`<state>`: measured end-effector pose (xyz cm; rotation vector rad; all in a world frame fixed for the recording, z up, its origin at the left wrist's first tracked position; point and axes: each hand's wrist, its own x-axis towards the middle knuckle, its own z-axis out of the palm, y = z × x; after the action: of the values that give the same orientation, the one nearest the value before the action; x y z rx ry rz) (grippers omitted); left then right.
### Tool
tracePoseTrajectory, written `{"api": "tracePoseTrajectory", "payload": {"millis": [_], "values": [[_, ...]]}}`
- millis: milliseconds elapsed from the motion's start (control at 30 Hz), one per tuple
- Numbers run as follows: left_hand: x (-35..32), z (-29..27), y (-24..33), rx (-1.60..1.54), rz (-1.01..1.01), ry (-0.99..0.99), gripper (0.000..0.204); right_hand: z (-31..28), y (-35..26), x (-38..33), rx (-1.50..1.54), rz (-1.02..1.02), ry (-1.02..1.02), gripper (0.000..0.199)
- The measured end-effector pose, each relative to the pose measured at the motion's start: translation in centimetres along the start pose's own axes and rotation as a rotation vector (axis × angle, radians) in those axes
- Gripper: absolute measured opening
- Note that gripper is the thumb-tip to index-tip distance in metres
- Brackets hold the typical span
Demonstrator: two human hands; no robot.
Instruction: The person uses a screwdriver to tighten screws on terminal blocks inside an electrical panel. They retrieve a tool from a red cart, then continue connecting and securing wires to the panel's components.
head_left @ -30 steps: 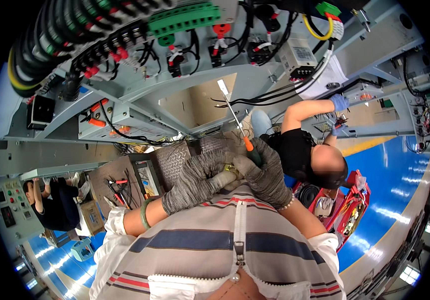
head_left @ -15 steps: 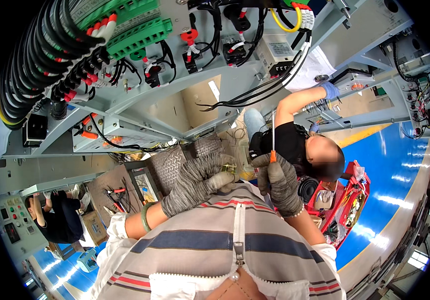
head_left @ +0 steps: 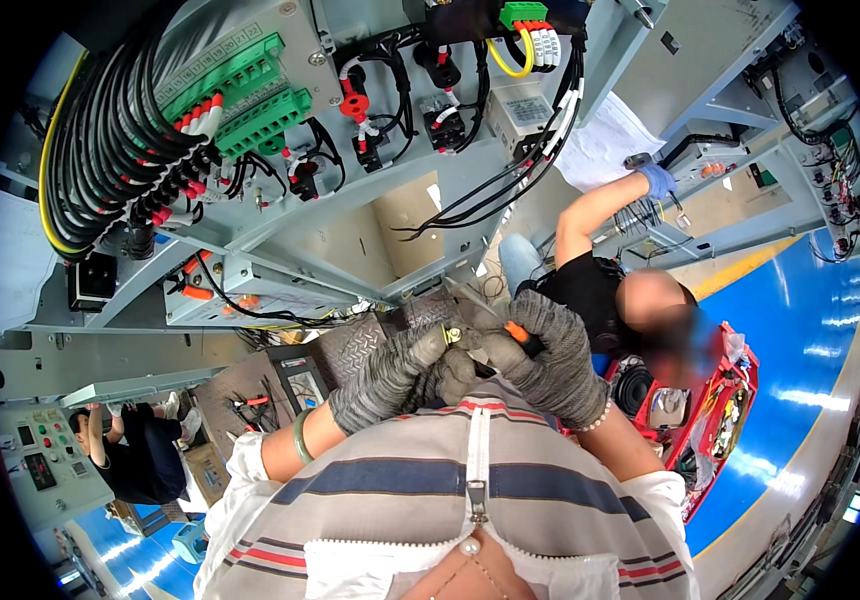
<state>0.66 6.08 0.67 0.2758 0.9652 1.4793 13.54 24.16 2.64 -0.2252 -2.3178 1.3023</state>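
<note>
Both of my hands wear grey knitted gloves and are close together in front of my striped top. My left hand (head_left: 390, 378) is closed, with a small yellowish metal part (head_left: 452, 335) at its thumb tip; its exact kind is too small to make out. In my right hand (head_left: 555, 368) is a screwdriver (head_left: 519, 333) with an orange and black handle. Its blade cannot be made out clearly among the gloved fingers. The right fingers come close to the left ones, and I cannot tell whether they touch.
Ahead stands a grey metal cabinet frame (head_left: 350, 225) with green terminal blocks (head_left: 265, 122) and thick black wire bundles (head_left: 115, 150). Loose black wires (head_left: 470, 212) hang toward me. A co-worker (head_left: 590, 300) crouches at right, near a red toolbox (head_left: 695, 430). Pliers (head_left: 252, 402) lie at left.
My right hand has moved left toward my left hand. The screwdriver, upright before, is now tilted with its blade no longer plain. The cabinet has shifted slightly in view.
</note>
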Motion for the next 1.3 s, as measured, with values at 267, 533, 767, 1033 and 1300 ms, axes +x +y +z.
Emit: {"api": "tracePoseTrajectory", "payload": {"millis": [267, 533, 767, 1033, 1300], "values": [[-0.2, 0.9, 0.3, -0.084, 0.072, 0.030, 0.054, -0.3, -0.5, -0.1, 0.168, 0.166, -0.034, 0.025], [-0.1, 1.3, 1.0, 0.827, 0.554, 0.229, 0.030, 0.5, -0.9, -0.3, 0.096, 0.033, -0.034, 0.026], [-0.4, 0.9, 0.7, 0.853, 0.540, 0.247, 0.037, 0.9, -0.8, 0.2, -0.086, -0.088, 0.009, 0.025], [-1.0, 0.5, 0.4, 0.699, 0.632, 0.240, 0.032, 1.9, -0.5, 1.0, 0.031, 0.022, -0.106, 0.016], [-6.3, -4.7, 0.8, 0.189, 0.692, 0.658, 0.025, 2.2, 0.7, 0.4, 0.137, 0.161, -0.157, 0.019]]}}
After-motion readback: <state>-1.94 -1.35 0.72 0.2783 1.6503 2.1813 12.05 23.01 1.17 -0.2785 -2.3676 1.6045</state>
